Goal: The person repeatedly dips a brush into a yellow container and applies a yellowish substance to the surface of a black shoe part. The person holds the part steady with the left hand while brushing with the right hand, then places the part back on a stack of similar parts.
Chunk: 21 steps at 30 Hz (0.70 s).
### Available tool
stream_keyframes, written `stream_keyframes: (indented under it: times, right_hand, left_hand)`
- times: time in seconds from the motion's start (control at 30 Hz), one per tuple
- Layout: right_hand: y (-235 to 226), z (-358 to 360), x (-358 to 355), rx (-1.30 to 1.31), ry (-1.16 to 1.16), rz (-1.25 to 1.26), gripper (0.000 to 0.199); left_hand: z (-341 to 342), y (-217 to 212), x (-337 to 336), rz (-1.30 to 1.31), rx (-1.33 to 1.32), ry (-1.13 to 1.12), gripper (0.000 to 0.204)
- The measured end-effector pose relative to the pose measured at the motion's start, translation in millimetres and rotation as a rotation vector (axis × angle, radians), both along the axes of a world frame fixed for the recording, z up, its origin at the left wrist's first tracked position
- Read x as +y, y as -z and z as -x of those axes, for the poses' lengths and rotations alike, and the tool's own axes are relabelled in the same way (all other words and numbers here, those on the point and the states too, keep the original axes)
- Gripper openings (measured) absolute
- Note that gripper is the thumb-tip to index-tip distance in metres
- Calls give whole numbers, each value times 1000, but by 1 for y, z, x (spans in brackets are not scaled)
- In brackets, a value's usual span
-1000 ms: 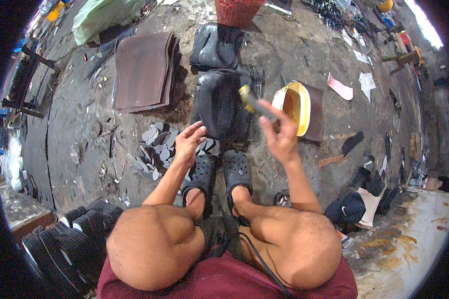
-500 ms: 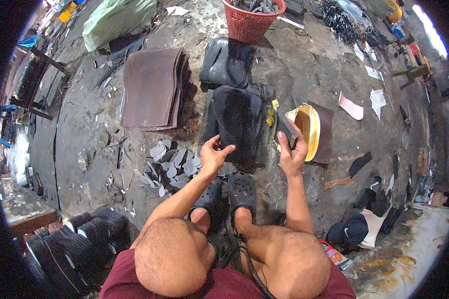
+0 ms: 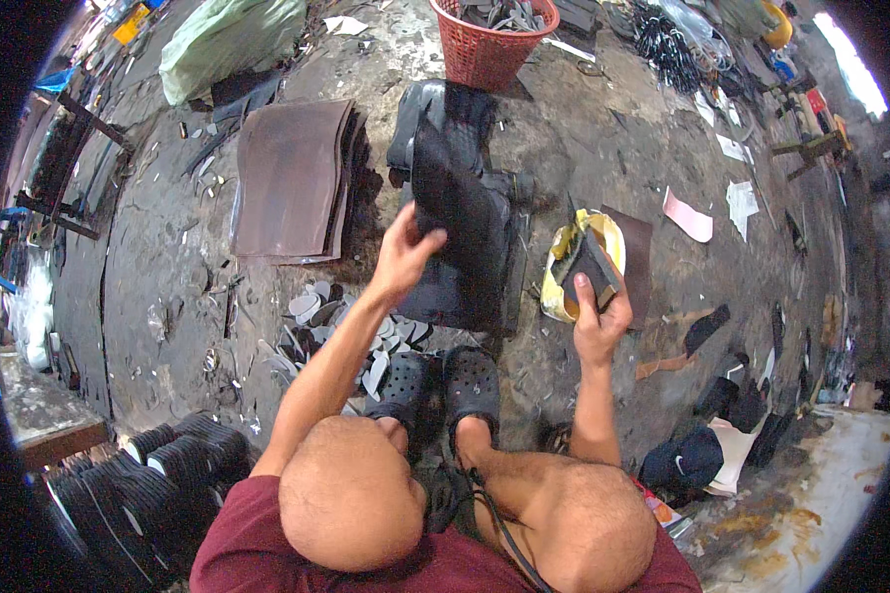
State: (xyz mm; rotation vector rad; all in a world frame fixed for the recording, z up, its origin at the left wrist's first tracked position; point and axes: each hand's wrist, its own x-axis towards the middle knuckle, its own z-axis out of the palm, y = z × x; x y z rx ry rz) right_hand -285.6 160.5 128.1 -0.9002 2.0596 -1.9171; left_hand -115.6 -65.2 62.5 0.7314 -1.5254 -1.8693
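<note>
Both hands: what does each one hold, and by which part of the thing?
The left hand holds a black sheet by its near left edge; the right hand holds a dark block by its near end.

The left hand, a half second ago at the near edge of the black stack, now holds up a black sheet, tilted and blurred, its near edge lifted off the pile. The right hand has carried the dark, yellow-ended applicator from beside the stack to over the yellow-and-white container.
</note>
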Motion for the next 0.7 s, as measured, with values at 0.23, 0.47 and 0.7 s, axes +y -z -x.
stream_keyframes:
  times: [0.23, 0.47, 0.7]
  right_hand:
    - [-5, 14, 2, 86, 67, 9, 38]
    - [-18, 22, 9, 38, 102, -26, 41]
    - [-16, 32, 13, -10, 85, -20, 40]
  left_hand:
    - [115, -32, -117, -353, 215, 24, 70]
    - [133, 94, -202, -435, -56, -176, 68]
    - [142, 150, -222, -548, -176, -227, 83]
